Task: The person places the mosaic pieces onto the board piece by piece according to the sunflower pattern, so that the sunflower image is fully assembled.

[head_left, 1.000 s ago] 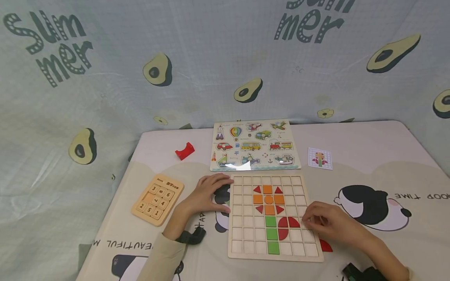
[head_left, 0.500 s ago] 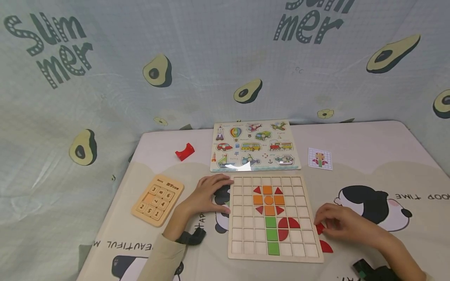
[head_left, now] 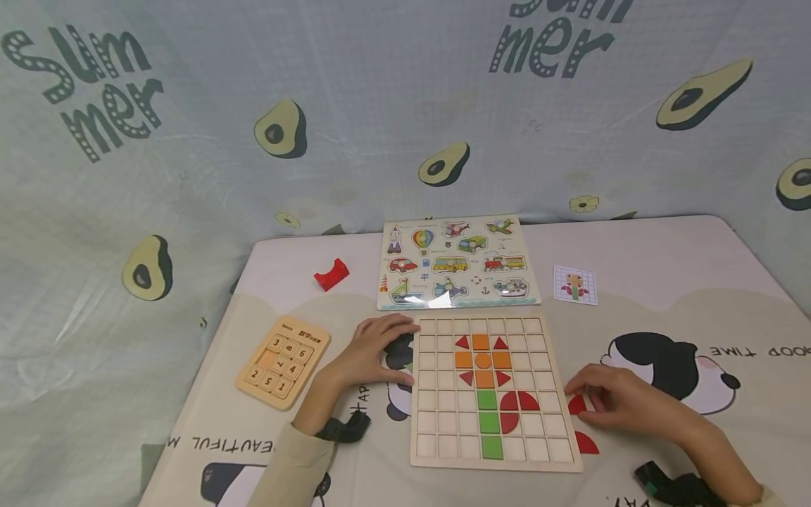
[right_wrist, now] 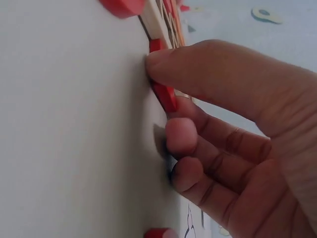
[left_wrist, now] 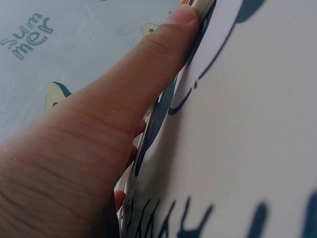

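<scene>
The table [head_left: 633,253] is covered with a pale mat printed with pandas and letters, and behind it, in the upper half of the frame, hangs a light blue cloth [head_left: 380,105] with avocados and the word "Summer". In the lower middle lies a wooden grid board [head_left: 545,345] with orange, red and green pieces forming a flower. The left hand [head_left: 374,348] lies flat with relaxed fingers against the left edge of this board. The right hand [head_left: 617,401], at the lower right, pinches a red piece [head_left: 575,404] on the mat just beside the right edge of the board; a second red piece [head_left: 586,443] lies near it, lower. Above the board is a vehicle puzzle [head_left: 456,262], to its right a small pattern card [head_left: 575,285], at the left an orange number puzzle [head_left: 284,361] and a red block [head_left: 331,273].
</scene>
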The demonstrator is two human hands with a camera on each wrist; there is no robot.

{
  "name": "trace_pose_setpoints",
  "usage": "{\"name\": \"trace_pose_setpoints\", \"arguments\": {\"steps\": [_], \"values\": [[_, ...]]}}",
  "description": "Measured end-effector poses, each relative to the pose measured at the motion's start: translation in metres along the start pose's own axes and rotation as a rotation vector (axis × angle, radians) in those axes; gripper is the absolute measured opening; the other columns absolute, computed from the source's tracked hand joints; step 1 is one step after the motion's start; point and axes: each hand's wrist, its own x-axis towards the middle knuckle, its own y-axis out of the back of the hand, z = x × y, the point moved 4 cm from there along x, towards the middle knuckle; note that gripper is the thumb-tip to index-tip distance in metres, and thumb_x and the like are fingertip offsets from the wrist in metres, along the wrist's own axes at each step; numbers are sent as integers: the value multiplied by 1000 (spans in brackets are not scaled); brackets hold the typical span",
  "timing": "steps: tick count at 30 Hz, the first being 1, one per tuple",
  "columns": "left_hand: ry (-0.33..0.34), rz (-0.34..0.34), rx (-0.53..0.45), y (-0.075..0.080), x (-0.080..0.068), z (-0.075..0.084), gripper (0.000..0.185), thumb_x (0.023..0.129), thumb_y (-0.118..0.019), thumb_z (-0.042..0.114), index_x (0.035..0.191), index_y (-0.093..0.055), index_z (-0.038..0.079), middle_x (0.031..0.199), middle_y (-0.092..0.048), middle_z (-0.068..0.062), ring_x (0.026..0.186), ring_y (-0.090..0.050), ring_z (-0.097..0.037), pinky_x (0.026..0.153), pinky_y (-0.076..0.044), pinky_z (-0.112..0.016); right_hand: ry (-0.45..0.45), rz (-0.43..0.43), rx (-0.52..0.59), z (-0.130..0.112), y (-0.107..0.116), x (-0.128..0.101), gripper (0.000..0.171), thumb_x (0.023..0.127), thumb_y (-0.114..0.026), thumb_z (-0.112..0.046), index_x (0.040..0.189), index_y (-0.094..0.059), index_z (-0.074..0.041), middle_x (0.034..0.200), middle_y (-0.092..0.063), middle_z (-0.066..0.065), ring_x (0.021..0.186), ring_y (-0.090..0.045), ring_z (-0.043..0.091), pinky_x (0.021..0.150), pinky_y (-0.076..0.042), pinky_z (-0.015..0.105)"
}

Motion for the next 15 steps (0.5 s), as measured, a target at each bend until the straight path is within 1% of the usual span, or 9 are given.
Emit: {"name": "trace_pose_setpoints", "arguments": {"steps": [2, 9, 13, 15], "values": [[-1, 2, -2, 0, 0, 0, 85, 70, -84, 48, 143, -49, 23, 151, -39, -3, 142, -29, -23, 114, -16, -50, 3, 7, -2, 0, 1, 0, 31, 74, -83, -8, 99, -69, -17, 86, -58, -12, 67, -49, 0, 53, -45, 16], [-1, 5, -7, 0, -1, -1, 84, 70, -84, 48, 143, -49, 23, 150, -39, -3, 142, -29, -23, 114, -17, -50, 105, 61, -25, -1, 1, 2, 33, 68, -83, 2, 91, -70, -18, 84, -57, -11, 67, -49, -1, 54, -42, 13], [2, 3, -13, 0, -1, -1, 84, 70, -83, 48, 143, -49, 23, 150, -39, -3, 142, -29, -23, 114, -17, -50, 122, 89, -60, -1, 2, 2, 35, 66, -82, 3, 89, -69, -19, 83, -55, -12, 67, -49, -2, 55, -41, 11], [4, 4, -14, 0, -1, -1, 84, 70, -84, 48, 143, -49, 23, 150, -39, -3, 142, -29, -23, 114, -17, -50, 113, 97, -72, -2, 3, 4, 35, 67, -82, 3, 89, -68, -21, 83, -55, -13, 68, -49, -2, 55, -41, 11]]}}
